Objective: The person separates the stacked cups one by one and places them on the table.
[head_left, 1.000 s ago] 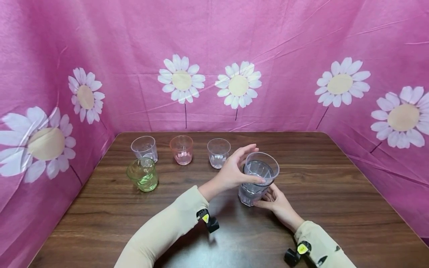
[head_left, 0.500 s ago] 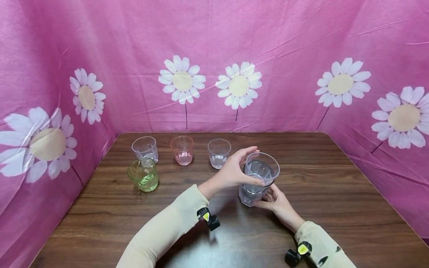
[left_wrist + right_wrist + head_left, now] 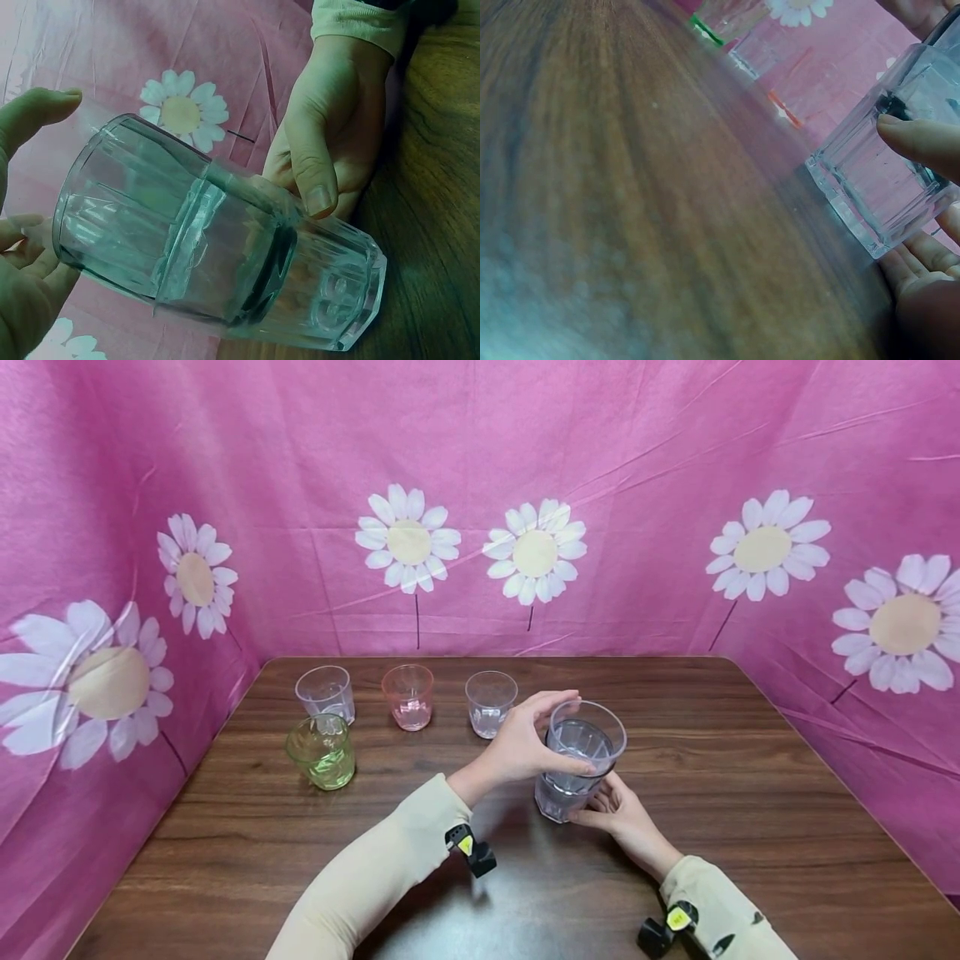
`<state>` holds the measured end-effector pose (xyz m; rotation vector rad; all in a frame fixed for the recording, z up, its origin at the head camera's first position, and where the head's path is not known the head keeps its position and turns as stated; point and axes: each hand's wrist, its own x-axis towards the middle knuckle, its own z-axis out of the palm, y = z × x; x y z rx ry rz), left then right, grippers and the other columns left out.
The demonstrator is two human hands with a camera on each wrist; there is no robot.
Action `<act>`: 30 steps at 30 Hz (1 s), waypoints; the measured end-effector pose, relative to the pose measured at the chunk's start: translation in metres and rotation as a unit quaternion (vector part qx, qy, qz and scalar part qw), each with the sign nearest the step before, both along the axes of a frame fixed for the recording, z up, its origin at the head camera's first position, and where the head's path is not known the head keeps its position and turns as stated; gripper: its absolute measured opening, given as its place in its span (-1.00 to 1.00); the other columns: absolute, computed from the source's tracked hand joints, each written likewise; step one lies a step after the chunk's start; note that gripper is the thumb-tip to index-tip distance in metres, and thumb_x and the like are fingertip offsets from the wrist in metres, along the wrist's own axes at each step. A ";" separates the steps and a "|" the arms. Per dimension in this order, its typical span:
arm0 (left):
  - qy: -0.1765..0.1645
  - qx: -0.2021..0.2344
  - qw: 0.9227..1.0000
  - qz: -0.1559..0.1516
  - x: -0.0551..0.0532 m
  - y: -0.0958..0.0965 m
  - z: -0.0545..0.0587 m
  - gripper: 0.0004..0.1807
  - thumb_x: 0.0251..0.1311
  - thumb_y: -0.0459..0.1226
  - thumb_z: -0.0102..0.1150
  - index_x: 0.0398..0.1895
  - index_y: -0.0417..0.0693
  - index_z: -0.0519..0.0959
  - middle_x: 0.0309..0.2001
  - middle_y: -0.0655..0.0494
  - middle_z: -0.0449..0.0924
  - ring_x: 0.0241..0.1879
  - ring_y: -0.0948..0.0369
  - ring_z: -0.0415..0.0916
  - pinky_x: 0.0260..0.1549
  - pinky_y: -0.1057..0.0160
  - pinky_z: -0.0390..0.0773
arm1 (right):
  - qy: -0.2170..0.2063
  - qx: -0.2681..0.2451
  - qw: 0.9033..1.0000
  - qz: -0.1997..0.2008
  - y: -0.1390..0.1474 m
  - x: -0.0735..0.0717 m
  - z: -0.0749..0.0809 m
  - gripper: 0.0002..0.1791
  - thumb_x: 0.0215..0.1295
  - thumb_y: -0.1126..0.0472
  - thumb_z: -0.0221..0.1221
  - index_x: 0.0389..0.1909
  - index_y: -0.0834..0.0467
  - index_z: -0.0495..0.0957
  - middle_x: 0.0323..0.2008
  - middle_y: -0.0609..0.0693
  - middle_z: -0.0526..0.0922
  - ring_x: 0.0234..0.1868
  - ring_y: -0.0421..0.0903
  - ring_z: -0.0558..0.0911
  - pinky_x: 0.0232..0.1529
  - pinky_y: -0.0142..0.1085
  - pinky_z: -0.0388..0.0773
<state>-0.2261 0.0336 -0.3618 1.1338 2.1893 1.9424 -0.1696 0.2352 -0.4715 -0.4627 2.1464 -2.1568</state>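
A nested stack of clear and smoky-grey tumblers (image 3: 573, 777) tilts slightly to the right of the table's middle. Its clear faceted base (image 3: 341, 292) shows in the left wrist view, with the darker glass further up. My left hand (image 3: 521, 739) holds the stack near its top rim, thumb across the near side and fingers behind. Lower down, my right hand (image 3: 626, 814) grips the bottom glass, with its thumb (image 3: 919, 142) on the near wall and some fingers hidden beyond it.
Behind my left hand stands a clear tumbler (image 3: 490, 706). Further left are a pink tumbler (image 3: 408, 697), another clear tumbler (image 3: 322, 685) and a green tumbler (image 3: 322, 756). A pink flowered cloth (image 3: 637, 593) hangs around the wooden table (image 3: 712, 760).
My left forearm and thumb have shifted very slightly. Both hands keep their hold on the stack, and the other tumblers have not moved.
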 end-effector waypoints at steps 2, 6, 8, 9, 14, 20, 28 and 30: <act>0.003 0.008 1.000 0.003 0.000 0.000 0.000 -0.02 -0.32 -0.47 0.65 0.34 -0.28 0.40 0.20 -0.14 0.53 0.20 0.20 0.50 0.23 0.37 0.44 | 0.003 -0.005 1.000 0.003 0.000 0.000 0.000 -0.13 0.10 0.55 0.30 0.41 0.40 0.08 0.12 -0.26 0.59 0.19 -0.34 0.52 0.18 -0.49 0.47; 0.004 0.032 0.999 0.013 0.001 0.002 0.001 -0.02 -0.32 -0.49 0.64 0.34 -0.25 0.41 0.19 -0.10 0.55 0.18 0.25 0.50 0.21 0.33 0.48 | 0.014 -0.018 1.000 0.013 0.000 0.000 0.000 -0.16 0.11 0.56 0.29 0.40 0.31 0.15 0.14 -0.24 0.59 0.20 -0.32 0.51 0.20 -0.48 0.46; -0.001 0.049 0.999 0.017 0.001 0.002 0.001 -0.02 -0.32 -0.50 0.63 0.34 -0.24 0.41 0.19 -0.11 0.55 0.17 0.26 0.51 0.19 0.31 0.51 | 0.017 -0.024 0.999 0.018 0.000 -0.001 0.000 -0.18 0.11 0.57 0.29 0.39 0.28 0.17 0.15 -0.23 0.58 0.20 -0.31 0.51 0.20 -0.47 0.46; -0.004 0.059 0.998 0.017 0.001 0.003 0.001 -0.02 -0.32 -0.52 0.62 0.34 -0.24 0.41 0.19 -0.12 0.55 0.17 0.25 0.51 0.18 0.30 0.52 | 0.018 -0.026 0.999 0.019 0.000 -0.001 0.000 -0.18 0.10 0.57 0.29 0.39 0.27 0.18 0.15 -0.23 0.58 0.20 -0.31 0.51 0.20 -0.47 0.46; 0.002 0.116 0.993 0.012 0.002 0.005 0.007 -0.03 -0.34 -0.60 0.57 0.33 -0.33 0.39 0.18 -0.25 0.52 0.19 0.16 0.51 0.22 0.21 0.50 | 0.018 -0.031 0.999 0.022 0.000 -0.001 0.000 -0.19 0.10 0.58 0.28 0.38 0.27 0.18 0.15 -0.22 0.58 0.20 -0.29 0.53 0.20 -0.45 0.48; -0.008 0.164 0.986 0.005 0.003 0.001 0.021 -0.03 -0.32 -0.69 0.50 0.34 -0.40 0.34 0.26 -0.28 0.44 0.25 0.06 0.46 0.27 0.18 0.46 | 0.025 -0.043 0.998 0.029 0.000 -0.001 -0.003 -0.19 0.08 0.60 0.27 0.35 0.13 0.25 0.16 -0.21 0.58 0.20 -0.28 0.53 0.20 -0.44 0.48; 0.002 0.214 0.977 0.022 0.001 -0.014 0.039 -0.01 -0.34 -0.76 0.44 0.36 -0.45 0.30 0.28 -0.31 0.42 0.29 -0.02 0.41 0.30 0.12 0.42 | 0.036 -0.047 0.998 0.034 0.000 -0.002 -0.003 -0.20 0.08 0.62 0.26 0.36 0.44 0.14 0.16 -0.20 0.59 0.20 -0.27 0.53 0.21 -0.44 0.47; 0.005 0.218 0.975 0.030 0.000 -0.020 0.043 0.00 -0.35 -0.77 0.43 0.35 -0.47 0.29 0.27 -0.32 0.43 0.28 0.01 0.42 0.29 0.13 0.44 | 0.038 -0.048 0.997 0.036 0.001 -0.003 -0.003 -0.18 0.08 0.63 0.25 0.36 0.51 0.08 0.16 -0.20 0.59 0.20 -0.27 0.53 0.21 -0.45 0.47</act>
